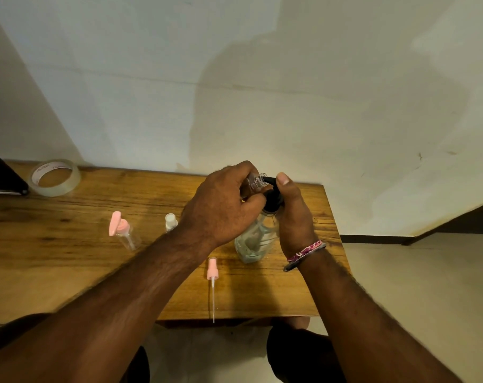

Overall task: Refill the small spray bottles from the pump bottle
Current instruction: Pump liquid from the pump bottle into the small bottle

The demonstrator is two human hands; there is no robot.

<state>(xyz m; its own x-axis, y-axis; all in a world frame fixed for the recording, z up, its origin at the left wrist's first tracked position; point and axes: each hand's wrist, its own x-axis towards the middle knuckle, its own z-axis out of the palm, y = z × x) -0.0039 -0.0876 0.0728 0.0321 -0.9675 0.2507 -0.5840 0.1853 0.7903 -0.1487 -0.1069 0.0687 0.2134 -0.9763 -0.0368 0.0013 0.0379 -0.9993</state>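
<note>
I see the left hand (221, 205) gripping a small open bottle (255, 181) against the pump bottle (258, 239) spout (mouth to nozzle). The right hand (292, 214) wraps its black pump head (273, 200), thumb on top; a pink sprayer (212, 269) lies just left of that bottle.

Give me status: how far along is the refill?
Done: one spray head is off and lies on the table. In hand: left hand holds an open small bottle at the pump bottle nozzle, right hand on the pump. Left: two capped bottles, pink-topped and white-capped.
</note>
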